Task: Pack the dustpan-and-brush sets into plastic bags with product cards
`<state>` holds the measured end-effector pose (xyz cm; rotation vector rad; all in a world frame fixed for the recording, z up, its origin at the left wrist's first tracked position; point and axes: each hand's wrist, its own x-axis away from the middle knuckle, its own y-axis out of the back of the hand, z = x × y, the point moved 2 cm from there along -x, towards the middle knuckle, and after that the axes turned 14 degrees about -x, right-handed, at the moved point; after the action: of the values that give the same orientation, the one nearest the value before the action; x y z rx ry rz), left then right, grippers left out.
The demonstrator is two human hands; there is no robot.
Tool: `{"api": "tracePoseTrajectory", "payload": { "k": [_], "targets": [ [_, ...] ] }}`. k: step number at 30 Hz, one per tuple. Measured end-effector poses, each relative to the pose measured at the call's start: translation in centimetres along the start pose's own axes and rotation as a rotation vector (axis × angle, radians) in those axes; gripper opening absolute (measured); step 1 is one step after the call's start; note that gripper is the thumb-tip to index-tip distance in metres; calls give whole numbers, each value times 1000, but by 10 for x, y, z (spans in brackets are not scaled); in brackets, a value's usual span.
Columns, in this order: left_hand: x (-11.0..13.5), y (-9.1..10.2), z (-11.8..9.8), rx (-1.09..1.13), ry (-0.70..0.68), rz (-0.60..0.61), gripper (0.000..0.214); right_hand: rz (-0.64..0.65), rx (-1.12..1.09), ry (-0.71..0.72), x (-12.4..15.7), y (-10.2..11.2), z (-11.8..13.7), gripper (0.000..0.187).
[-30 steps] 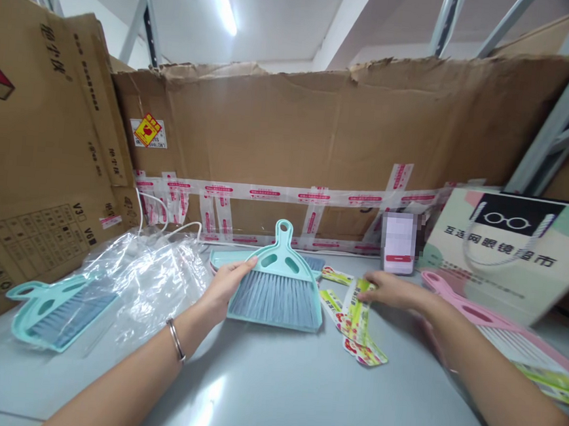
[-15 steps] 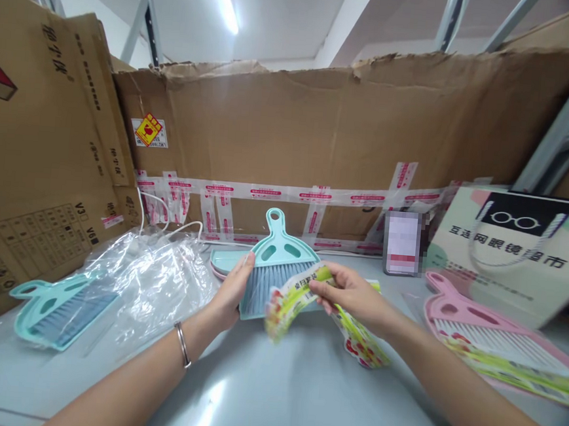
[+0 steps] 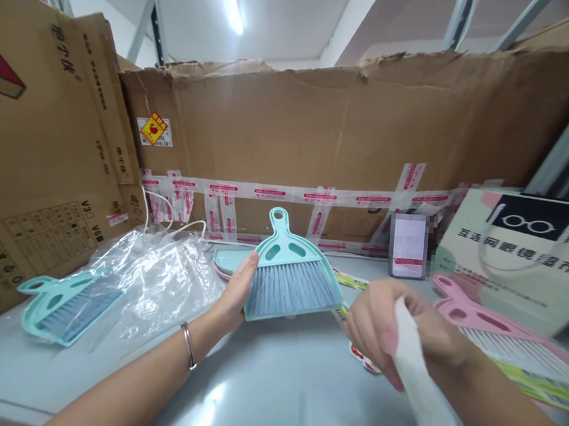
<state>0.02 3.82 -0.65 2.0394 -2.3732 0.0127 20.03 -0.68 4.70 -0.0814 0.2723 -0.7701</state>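
My left hand [image 3: 240,285] grips the left edge of a teal dustpan and brush set [image 3: 286,256], which stands tilted with its handle up and its grey-blue bristles facing me. My right hand [image 3: 393,330], blurred, is closed on a paper label strip [image 3: 416,381] whose white back hangs down toward me. Behind and below that hand, more yellow-green printed labels [image 3: 353,281] lie on the table, partly hidden. Another teal piece and a pink edge [image 3: 226,261] show behind my left hand.
A bagged teal dustpan set [image 3: 67,307] and crumpled clear plastic bags [image 3: 161,282] lie left. On the right are a pink dustpan set [image 3: 502,328] with a label, a phone [image 3: 408,246] and a paper bag [image 3: 522,258]. Cardboard boxes [image 3: 281,127] wall the back of the grey table [image 3: 251,381].
My right hand has moved right and toward me, away from the bristles, turning the label so its white back shows. My left hand still holds the dustpan set in place.
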Motion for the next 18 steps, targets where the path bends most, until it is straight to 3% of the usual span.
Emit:
{"api": "tracePoseTrajectory", "payload": {
  "k": [2,5,7,11,18],
  "targets": [
    [1,-2,-1,70,46,11,61,-99,53,2,-4,0,-2,33],
    [5,-5,-5,145,79,17,60,-404,144,-22,-19,9,-20,35],
    [8,-7,-7,177,71,49,58,-514,151,-19,-28,17,-36,37],
    [11,-8,-10,172,25,68,54,-575,173,32,-32,24,-51,33],
    [11,-7,-12,29,-108,30,64,-635,211,46,-29,27,-48,30]
  ]
}}
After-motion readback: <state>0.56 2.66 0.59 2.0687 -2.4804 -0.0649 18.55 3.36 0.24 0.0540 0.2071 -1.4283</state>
